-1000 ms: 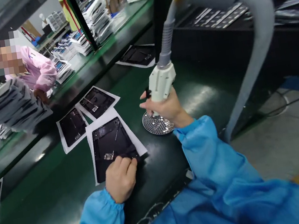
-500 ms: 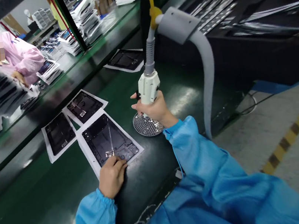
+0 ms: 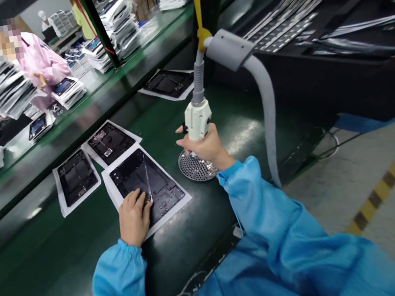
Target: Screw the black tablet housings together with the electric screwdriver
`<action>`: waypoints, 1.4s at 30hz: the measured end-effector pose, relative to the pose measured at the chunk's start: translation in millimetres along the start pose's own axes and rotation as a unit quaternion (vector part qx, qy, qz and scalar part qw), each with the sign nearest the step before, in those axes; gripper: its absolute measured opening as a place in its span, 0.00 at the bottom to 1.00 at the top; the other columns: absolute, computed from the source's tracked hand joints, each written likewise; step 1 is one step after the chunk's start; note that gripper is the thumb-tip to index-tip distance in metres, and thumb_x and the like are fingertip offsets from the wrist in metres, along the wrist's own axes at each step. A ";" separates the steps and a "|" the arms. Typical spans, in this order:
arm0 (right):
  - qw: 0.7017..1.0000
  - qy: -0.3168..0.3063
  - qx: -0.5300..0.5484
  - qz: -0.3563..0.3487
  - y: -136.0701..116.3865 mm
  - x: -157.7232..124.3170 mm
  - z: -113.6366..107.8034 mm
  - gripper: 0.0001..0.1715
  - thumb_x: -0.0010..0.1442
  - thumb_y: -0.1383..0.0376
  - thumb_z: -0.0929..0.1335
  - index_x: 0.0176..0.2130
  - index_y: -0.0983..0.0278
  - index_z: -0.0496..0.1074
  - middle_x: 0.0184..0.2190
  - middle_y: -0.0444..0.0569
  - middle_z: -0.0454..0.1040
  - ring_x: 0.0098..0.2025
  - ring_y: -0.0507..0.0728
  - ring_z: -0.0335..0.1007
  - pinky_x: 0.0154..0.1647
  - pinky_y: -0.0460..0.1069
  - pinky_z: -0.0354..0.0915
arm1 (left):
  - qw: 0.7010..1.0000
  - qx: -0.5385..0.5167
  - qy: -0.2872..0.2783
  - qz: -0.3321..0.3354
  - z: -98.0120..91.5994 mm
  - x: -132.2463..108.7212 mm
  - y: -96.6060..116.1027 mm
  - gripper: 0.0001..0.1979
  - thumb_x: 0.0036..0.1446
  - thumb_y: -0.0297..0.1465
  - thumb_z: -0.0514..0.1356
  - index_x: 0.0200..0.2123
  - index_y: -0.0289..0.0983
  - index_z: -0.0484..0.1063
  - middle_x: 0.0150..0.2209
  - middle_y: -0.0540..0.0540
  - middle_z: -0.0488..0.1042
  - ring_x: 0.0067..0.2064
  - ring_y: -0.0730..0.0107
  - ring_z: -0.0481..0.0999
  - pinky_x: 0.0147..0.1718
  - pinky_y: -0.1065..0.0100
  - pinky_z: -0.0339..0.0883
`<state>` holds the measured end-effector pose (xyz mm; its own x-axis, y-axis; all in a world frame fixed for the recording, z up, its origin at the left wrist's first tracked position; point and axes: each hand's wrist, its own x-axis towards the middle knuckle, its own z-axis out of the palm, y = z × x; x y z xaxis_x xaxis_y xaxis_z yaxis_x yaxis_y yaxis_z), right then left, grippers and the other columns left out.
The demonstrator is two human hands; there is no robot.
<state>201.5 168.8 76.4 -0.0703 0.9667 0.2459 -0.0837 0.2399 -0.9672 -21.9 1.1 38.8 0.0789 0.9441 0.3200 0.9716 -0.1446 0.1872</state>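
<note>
My right hand [image 3: 210,145] is wrapped round a white electric screwdriver [image 3: 197,117], which hangs upright from a yellow strap. Its lower end is over a round perforated metal plate [image 3: 193,167] with small shiny pieces, and its tip is hidden. A black tablet back housing [image 3: 164,185] lies on a white sheet [image 3: 113,187] in front of me. My left hand [image 3: 134,219] is over the housing's near left part. Its bent fingers and thumb close on a small circuit board [image 3: 149,199] at the end of a thin strip, mostly covered by the fingers.
More tablet housings on white sheets lie beyond, at left [image 3: 78,178], behind [image 3: 110,142] and farther back [image 3: 170,83]. A grey curved arm [image 3: 268,103] rises right of the screwdriver. Stacks of tablets [image 3: 68,92] and a person in pink [image 3: 41,60] are across the green bench.
My left hand has moved from the housing's near edge up and left onto the small circuit board. My right hand still holds the screwdriver over the perforated plate. The view has shifted slightly.
</note>
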 end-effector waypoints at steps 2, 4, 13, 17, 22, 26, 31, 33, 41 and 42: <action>1.000 0.000 -0.003 0.001 0.3 0.2 0.0 0.11 0.44 0.67 0.72 0.32 0.66 0.73 0.13 0.38 0.66 0.16 0.50 0.62 0.22 0.49 0.64 | 1.000 0.014 -0.012 -0.009 3.6 0.6 -6.7 0.15 0.63 0.36 0.56 0.48 0.35 0.75 0.54 0.36 0.72 0.57 0.48 0.69 0.51 0.48 0.68; 1.000 -0.003 -0.002 0.004 1.1 0.4 0.1 0.11 0.44 0.67 0.72 0.32 0.66 0.73 0.13 0.38 0.66 0.16 0.50 0.62 0.22 0.49 0.64 | 1.000 0.016 -0.017 -0.014 6.4 0.3 -9.7 0.15 0.63 0.36 0.56 0.47 0.35 0.75 0.54 0.36 0.72 0.58 0.48 0.68 0.51 0.48 0.68; 1.000 -0.008 0.016 0.008 4.1 2.9 1.0 0.10 0.41 0.65 0.72 0.28 0.65 0.72 0.12 0.38 0.66 0.14 0.50 0.61 0.20 0.49 0.63 | 0.999 -0.008 0.040 0.010 6.7 3.8 -7.9 0.14 0.62 0.38 0.58 0.42 0.34 0.76 0.44 0.40 0.78 0.52 0.52 0.73 0.49 0.52 0.69; 1.000 -0.014 0.014 -0.001 3.8 2.7 0.8 0.11 0.42 0.65 0.72 0.30 0.66 0.73 0.12 0.38 0.65 0.14 0.49 0.61 0.19 0.48 0.62 | 0.997 -0.023 0.066 0.026 6.9 5.1 -5.0 0.13 0.60 0.38 0.60 0.40 0.35 0.77 0.37 0.42 0.78 0.42 0.59 0.76 0.41 0.58 0.70; 1.000 0.007 0.013 -0.022 5.8 1.0 -1.1 0.10 0.42 0.68 0.73 0.30 0.64 0.74 0.13 0.38 0.67 0.14 0.50 0.62 0.18 0.48 0.63 | 0.994 -0.047 0.091 0.037 4.2 -3.2 11.5 0.11 0.60 0.36 0.61 0.40 0.35 0.77 0.35 0.45 0.78 0.38 0.65 0.75 0.37 0.63 0.68; 1.000 0.008 0.002 -0.028 6.9 0.7 -2.5 0.09 0.42 0.71 0.73 0.28 0.62 0.74 0.12 0.38 0.67 0.14 0.50 0.62 0.17 0.48 0.63 | 0.995 -0.026 0.088 0.049 4.9 -14.9 27.7 0.10 0.61 0.36 0.61 0.39 0.36 0.78 0.34 0.45 0.77 0.36 0.67 0.74 0.35 0.65 0.65; 0.999 0.001 -0.005 -0.044 5.7 -0.7 -3.6 0.10 0.44 0.71 0.74 0.29 0.62 0.73 0.13 0.39 0.67 0.15 0.50 0.63 0.18 0.49 0.65 | 0.995 -0.014 0.061 0.079 7.5 -19.9 33.7 0.09 0.62 0.35 0.60 0.39 0.37 0.78 0.35 0.43 0.77 0.38 0.65 0.73 0.35 0.64 0.64; 0.999 0.002 -0.007 -0.044 6.4 -1.0 -4.0 0.11 0.43 0.70 0.75 0.29 0.62 0.73 0.13 0.38 0.67 0.15 0.50 0.63 0.18 0.49 0.65 | 0.993 -0.017 0.058 0.097 8.1 -19.8 33.2 0.09 0.62 0.35 0.60 0.40 0.37 0.78 0.37 0.42 0.77 0.41 0.64 0.73 0.38 0.63 0.66; 0.999 0.006 -0.010 -0.041 4.6 -2.6 -4.4 0.11 0.44 0.71 0.75 0.30 0.62 0.74 0.13 0.37 0.67 0.15 0.50 0.63 0.19 0.49 0.65 | 0.989 0.018 0.030 0.145 -1.4 -24.1 24.9 0.10 0.61 0.37 0.60 0.41 0.39 0.77 0.47 0.40 0.76 0.53 0.55 0.72 0.51 0.52 0.64; 0.999 0.007 -0.011 -0.042 4.0 -2.8 -4.3 0.11 0.43 0.70 0.75 0.29 0.62 0.74 0.12 0.37 0.67 0.15 0.51 0.63 0.18 0.49 0.65 | 0.988 0.022 0.024 0.149 -2.6 -24.2 23.2 0.10 0.61 0.37 0.60 0.41 0.39 0.77 0.47 0.41 0.76 0.54 0.54 0.71 0.53 0.50 0.62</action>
<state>205.6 167.4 71.6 -0.0497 0.9445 0.3248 -0.0674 0.3213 -0.9446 -1.9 -25.9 37.8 0.3540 0.8456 0.3995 0.9156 -0.4005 0.0365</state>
